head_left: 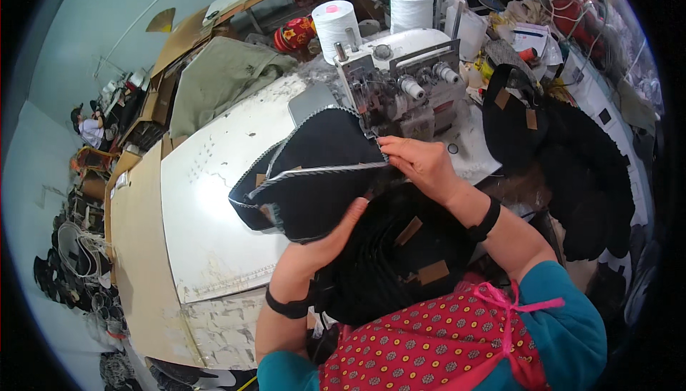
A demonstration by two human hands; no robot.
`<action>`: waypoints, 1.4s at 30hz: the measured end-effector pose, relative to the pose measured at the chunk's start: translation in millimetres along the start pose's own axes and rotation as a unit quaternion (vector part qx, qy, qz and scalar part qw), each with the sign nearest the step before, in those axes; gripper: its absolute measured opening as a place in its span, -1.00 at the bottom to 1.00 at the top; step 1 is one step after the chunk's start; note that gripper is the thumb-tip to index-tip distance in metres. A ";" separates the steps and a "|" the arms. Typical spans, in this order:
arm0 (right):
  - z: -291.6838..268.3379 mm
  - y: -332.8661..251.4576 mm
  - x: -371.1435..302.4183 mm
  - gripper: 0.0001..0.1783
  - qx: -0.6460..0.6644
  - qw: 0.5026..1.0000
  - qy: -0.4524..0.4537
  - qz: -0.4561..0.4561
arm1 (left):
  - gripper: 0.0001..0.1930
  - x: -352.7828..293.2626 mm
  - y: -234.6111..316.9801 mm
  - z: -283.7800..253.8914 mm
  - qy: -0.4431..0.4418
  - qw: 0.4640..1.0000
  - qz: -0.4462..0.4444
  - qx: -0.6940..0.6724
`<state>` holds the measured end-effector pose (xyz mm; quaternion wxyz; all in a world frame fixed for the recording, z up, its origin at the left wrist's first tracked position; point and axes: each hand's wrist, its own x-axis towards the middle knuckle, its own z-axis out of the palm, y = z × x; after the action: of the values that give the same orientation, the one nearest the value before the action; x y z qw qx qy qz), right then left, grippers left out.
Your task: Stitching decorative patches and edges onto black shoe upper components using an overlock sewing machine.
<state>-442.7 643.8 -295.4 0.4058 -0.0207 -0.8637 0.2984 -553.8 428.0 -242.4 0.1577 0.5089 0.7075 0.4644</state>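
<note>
A black fabric piece with pale overcast stitching along its edges is folded in layers in front of an overlock sewing machine. My right hand pinches its right corner, close beside the machine's stitching area. From below, my left hand holds the piece's near side, thumb on top and fingers hidden under the cloth. Small brown tabs show between the layers. In my lap, under both wrists, lies a stack of black fabric pieces with brown tabs.
Two white thread cones stand behind the machine. More black pieces hang at the right. A white table extends left, with grey-green cloth at its far edge. Another person sits far left.
</note>
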 end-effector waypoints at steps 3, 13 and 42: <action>-12.0 -6.6 1.7 -0.86 0.001 0.998 -0.001 0.058 | -0.64 11.3 -9.9 6.5 0.002 0.997 0.068 0.048; -51.4 -11.1 -31.3 -0.60 -0.005 0.963 -0.263 0.063 | -0.71 64.8 -123.4 -66.2 0.258 0.841 -0.264 -0.396; -153.4 -76.5 -2.0 -0.84 0.044 0.944 -0.292 0.148 | -0.50 -83.6 -95.6 -103.2 -0.052 0.739 0.029 0.671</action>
<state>-316.2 656.9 -180.5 0.0878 -0.0429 -0.9175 0.3856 -644.3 299.5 -287.9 -0.2019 0.5268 0.8113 -0.1535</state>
